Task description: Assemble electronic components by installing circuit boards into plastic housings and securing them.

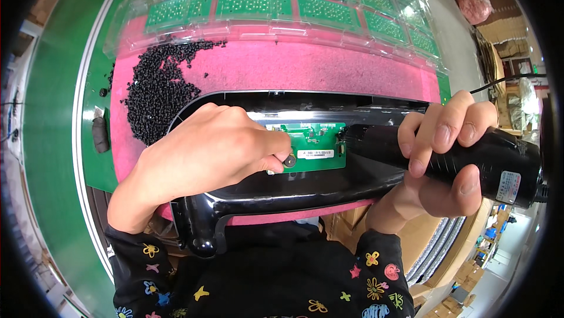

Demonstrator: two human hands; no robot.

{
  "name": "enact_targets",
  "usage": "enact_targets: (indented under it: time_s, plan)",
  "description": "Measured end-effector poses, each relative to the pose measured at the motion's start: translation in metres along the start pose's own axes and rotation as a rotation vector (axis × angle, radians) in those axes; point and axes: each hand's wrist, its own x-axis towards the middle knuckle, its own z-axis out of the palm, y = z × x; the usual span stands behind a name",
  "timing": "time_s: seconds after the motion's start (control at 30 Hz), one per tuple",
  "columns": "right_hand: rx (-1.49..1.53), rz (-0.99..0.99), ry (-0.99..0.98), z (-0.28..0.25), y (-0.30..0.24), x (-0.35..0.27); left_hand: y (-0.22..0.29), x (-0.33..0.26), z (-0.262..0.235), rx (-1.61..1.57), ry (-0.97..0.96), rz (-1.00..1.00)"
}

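Pinching a small black round part point(289, 160), the left hand point(205, 153) rests beside the green circuit board point(314, 141); the right hand point(446, 153) grips a black power screwdriver point(470, 159).

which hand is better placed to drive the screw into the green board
Right. The right hand grips the black electric screwdriver, its tip beside the green circuit board. The left hand is pinching a small part at the board.

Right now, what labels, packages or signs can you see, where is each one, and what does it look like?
Small white rectangular label with dark print: on the green circuit board, beside the left hand's fingers.
White rectangular sticker with blue and red print: on the black electric screwdriver's rear end, past the right hand.
Brown cardboard boxes: lower right, on the floor.
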Motion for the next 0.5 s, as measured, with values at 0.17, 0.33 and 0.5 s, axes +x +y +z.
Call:
enact_targets:
  time_s: [0.17,0.33,0.5]
  plan:
    - [0.038,0.073,-0.012,0.004,0.0,0.001,-0.001,-0.002,0.001,-0.02,0.009,-0.065]
    - [-0.01,0.176,-0.03,0.01,0.002,0.005,0.0,-0.003,-0.002,0.004,-0.018,-0.108]
    - [-0.003,0.165,-0.065,0.01,0.009,0.005,0.0,-0.004,0.0,0.012,-0.009,-0.108]
